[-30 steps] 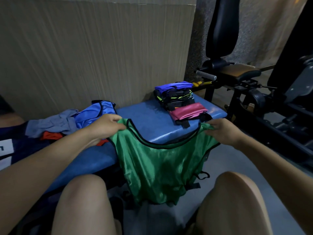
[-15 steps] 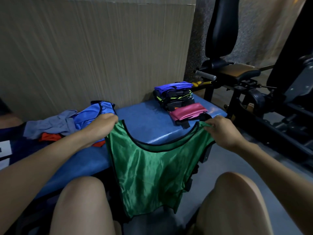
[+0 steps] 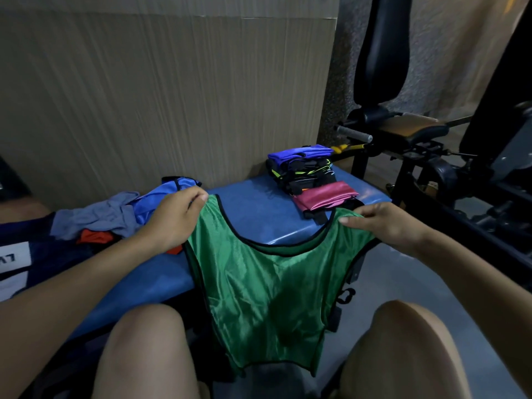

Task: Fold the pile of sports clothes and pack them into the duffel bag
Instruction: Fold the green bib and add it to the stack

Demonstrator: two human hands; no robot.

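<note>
A shiny green bib with black trim point(image 3: 267, 286) hangs over the front edge of the blue padded bench point(image 3: 267, 214), its lower part dangling between my knees. My left hand point(image 3: 172, 220) pinches its left shoulder strap. My right hand point(image 3: 385, 223) holds the right shoulder strap against the bench edge. A stack of folded clothes point(image 3: 305, 168) with a purple piece on top and a pink piece point(image 3: 325, 194) in front stands at the bench's far right. A loose pile with a blue bib point(image 3: 161, 197), a grey garment point(image 3: 98, 217) and something red-orange point(image 3: 95, 236) lies at the left.
A dark blue bag or cloth with a white label point(image 3: 17, 260) lies at the far left. Black gym equipment with a padded seat point(image 3: 408, 125) and frame point(image 3: 475, 203) fills the right side. A ribbed wall panel point(image 3: 172, 96) stands behind the bench. Grey floor lies below.
Both hands have lifted the green bib up and drawn its shoulders farther onto the bench, so its hem hangs higher off the floor and the cloth is spread flatter.
</note>
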